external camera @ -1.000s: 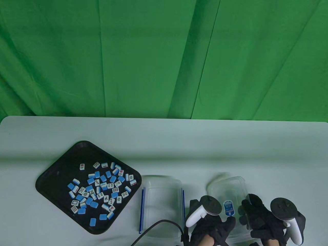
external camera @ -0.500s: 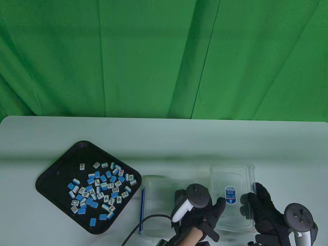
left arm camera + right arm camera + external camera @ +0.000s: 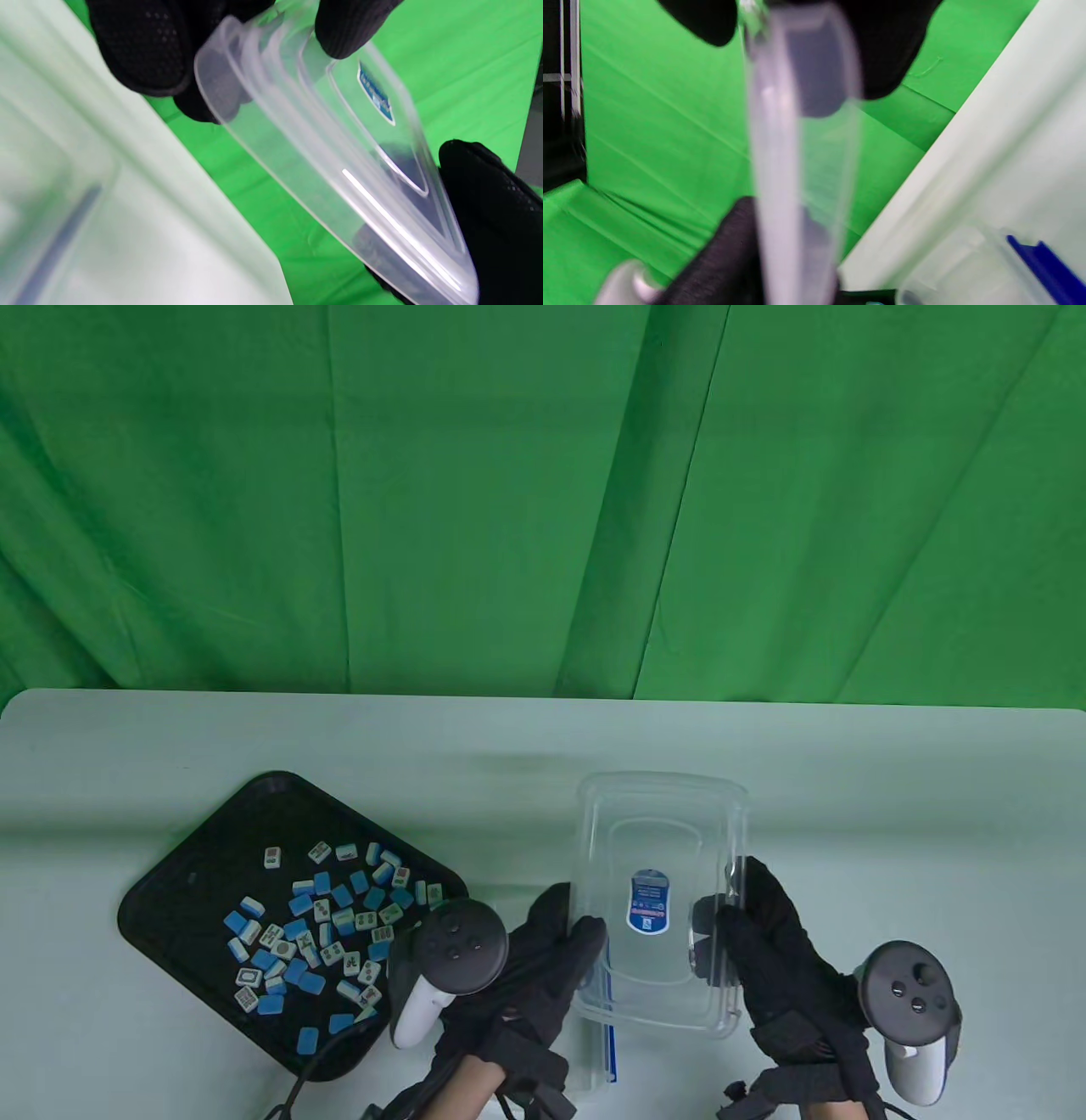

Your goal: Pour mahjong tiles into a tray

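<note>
One pale table [image 3: 848, 780], green backdrop [image 3: 509, 500]

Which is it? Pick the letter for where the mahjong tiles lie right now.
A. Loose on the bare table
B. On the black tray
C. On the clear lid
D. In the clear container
B: the table view shows the mahjong tiles spread over the black tray, while both hands hold the tile-free clear lid.
</note>
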Action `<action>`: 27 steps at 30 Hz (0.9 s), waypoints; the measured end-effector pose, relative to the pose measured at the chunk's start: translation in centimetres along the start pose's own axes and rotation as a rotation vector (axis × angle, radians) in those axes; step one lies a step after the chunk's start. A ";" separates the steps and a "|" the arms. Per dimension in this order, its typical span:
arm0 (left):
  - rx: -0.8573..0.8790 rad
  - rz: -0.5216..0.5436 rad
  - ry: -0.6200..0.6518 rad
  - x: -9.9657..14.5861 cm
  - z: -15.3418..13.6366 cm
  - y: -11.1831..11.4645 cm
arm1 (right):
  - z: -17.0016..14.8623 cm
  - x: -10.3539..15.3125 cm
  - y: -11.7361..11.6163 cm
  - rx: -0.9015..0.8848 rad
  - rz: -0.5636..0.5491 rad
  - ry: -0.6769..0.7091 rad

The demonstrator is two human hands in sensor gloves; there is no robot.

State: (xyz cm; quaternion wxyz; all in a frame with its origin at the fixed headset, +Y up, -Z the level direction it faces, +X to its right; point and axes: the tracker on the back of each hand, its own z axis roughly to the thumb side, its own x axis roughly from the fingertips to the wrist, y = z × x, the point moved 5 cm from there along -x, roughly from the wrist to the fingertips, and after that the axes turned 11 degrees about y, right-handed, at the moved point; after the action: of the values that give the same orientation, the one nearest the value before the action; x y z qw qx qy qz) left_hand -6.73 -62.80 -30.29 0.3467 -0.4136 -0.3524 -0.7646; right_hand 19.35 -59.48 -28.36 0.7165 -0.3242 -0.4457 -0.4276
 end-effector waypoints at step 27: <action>-0.323 -0.036 -0.077 6.0 -8.9 -0.4 | -6.2 0.7 -9.8 0.467 0.215 -0.140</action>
State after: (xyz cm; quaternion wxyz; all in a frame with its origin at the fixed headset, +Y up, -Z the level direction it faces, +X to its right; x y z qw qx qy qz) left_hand -13.02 -71.36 -28.74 0.2483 -0.4863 -0.2454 -0.8010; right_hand 12.87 -69.07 -29.34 0.7806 -0.2245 -0.5439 -0.2109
